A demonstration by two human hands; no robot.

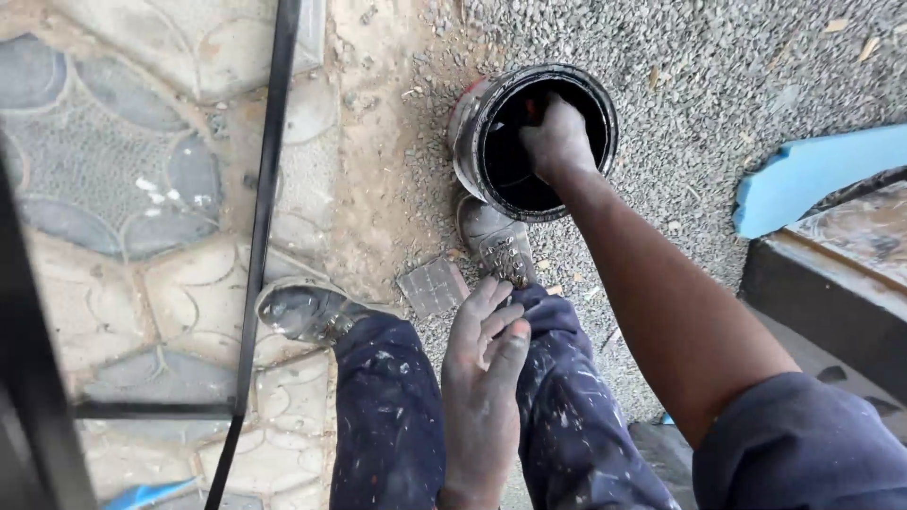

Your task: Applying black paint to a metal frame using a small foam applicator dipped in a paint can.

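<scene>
Head view, looking straight down: the right hand (557, 137) is reached into the open mouth of a round paint can (468, 127), which is stood on grey gravel (718, 85) at the far centre of the scene. The can's inside is coated black and its outer wall is smeared with white and a little red. The hand is curled downward within the rim, and something is partly covered by the fingers — whether anything is actually grasped cannot be told, since the fingertips are hidden against the dark interior.

The left hand (482, 378) is held open and empty, fingers loosely extended, and is rested against the paint-spattered dark blue trousers (387, 425) at the near centre, between the two knees. Two worn grey shoes are seen below: the right shoe (496, 241) is placed just beside the near edge of the can, while the left shoe (307, 312) is set on patterned stone paving (104, 189) to the left.

A thin black metal bar (265, 198) is run from far to near across the paving — it is crossed by a second bar near the bottom left. A small square grooved tile piece (433, 286) lies between the shoes. At the right, a blue sheet (812, 170) is laid over a dark, stained ledge (841, 283).
</scene>
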